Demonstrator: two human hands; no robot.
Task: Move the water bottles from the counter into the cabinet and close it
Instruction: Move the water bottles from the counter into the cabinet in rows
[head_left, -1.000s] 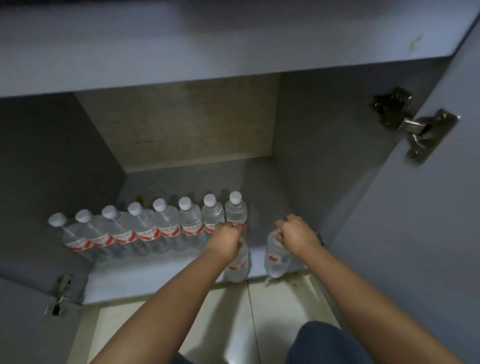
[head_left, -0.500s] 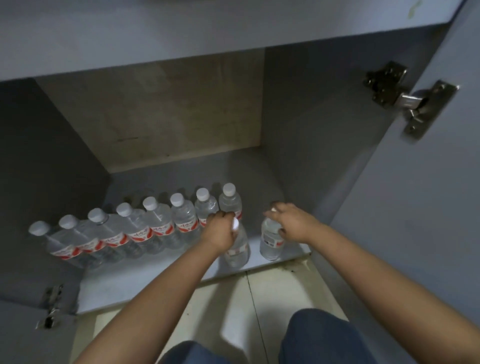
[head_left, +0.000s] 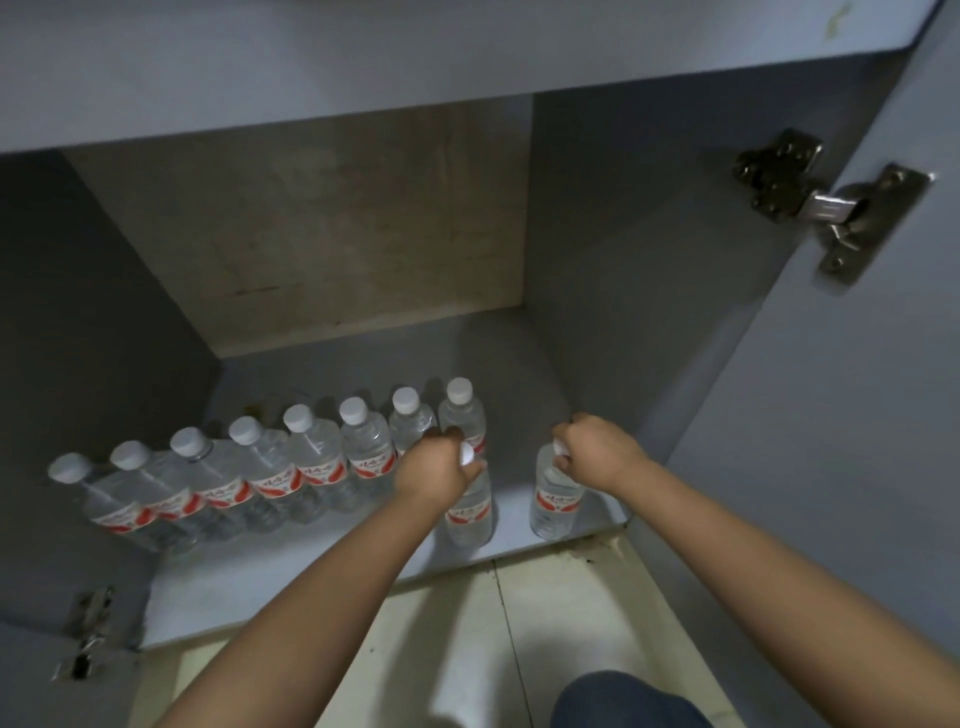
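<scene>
1. The left hand (head_left: 436, 470) reaches forward and down into the open grey lower cabinet (head_left: 597, 249), forearm bare and stretched from the bottom of the view, knuckles up and wrist bent slightly downward.
2. Its fingers are curled round the neck of a clear plastic water bottle with a red-and-white label and white cap (head_left: 470, 512); the cap shows just past the knuckles. This bottle stands upright near the front edge of the cabinet floor.
3. The right hand (head_left: 597, 449) comes in from the lower right, arm extended and back of the hand upward, thumb side toward the centre.
4. Its fingertips pinch the white cap of a second clear labelled water bottle (head_left: 556, 501), which stands upright on the cabinet floor near the front right corner, apart from the first.
5. Behind the left hand, a row of eight matching capped bottles (head_left: 317, 457) stands side by side, running from the left side wall toward the middle; the left hand overlaps the two rightmost.
6. The right cabinet door (head_left: 857, 415) is swung open, its metal hinge (head_left: 831, 208) showing on the inner face; a smaller hinge (head_left: 85, 639) shows at the lower left.
7. Below the cabinet lies a pale tiled floor (head_left: 545, 623), and a dark blue trouser knee (head_left: 618, 701) shows at the bottom edge.
</scene>
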